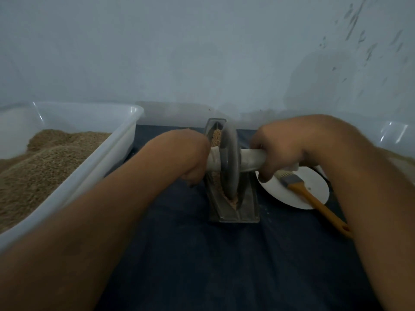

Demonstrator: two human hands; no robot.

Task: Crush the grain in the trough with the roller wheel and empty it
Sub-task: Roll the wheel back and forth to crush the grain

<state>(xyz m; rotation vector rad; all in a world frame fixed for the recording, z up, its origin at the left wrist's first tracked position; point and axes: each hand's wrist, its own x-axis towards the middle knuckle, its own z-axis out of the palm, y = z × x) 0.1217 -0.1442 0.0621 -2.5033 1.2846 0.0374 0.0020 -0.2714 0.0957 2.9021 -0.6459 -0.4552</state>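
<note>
Both hands grip the axle handle of the roller wheel (pixel 229 158), one each side. Left hand (pixel 190 158) has fingers curled tight round the left stub of the handle (pixel 213 160), knuckles up. Right hand (pixel 278 149) wraps the right stub, fingers curled under, thumb side toward the wheel. Wheel is a grey disc, upright, its lower edge sitting down in the trough (pixel 244 205) near the trough's 6 o'clock end. Trough is a narrow metal V-channel running 12 to 6 o'clock, centre of the worktop (pixel 202 254), which is covered in dark blue cloth. Grain (pixel 216 135) lies in the channel, a tan heap visible at 12 o'clock behind the wheel and a thin line along the left wall down to the wheel's contact point; how crushed it is, cannot tell, blurred.

At 9 o'clock, a big translucent plastic tub (pixel 125 131) heaped with brownish grain-like material. At 3 o'clock of the trough, a white plate (pixel 314 194) with a pastry brush (pixel 298 187) lying across it, orange handle pointing to 5 o'clock, bristles partly under the right hand. Another clear tub edge (pixel 395 133) at far 3 o'clock. Pale wall (pixel 202 52) at 12 o'clock.
</note>
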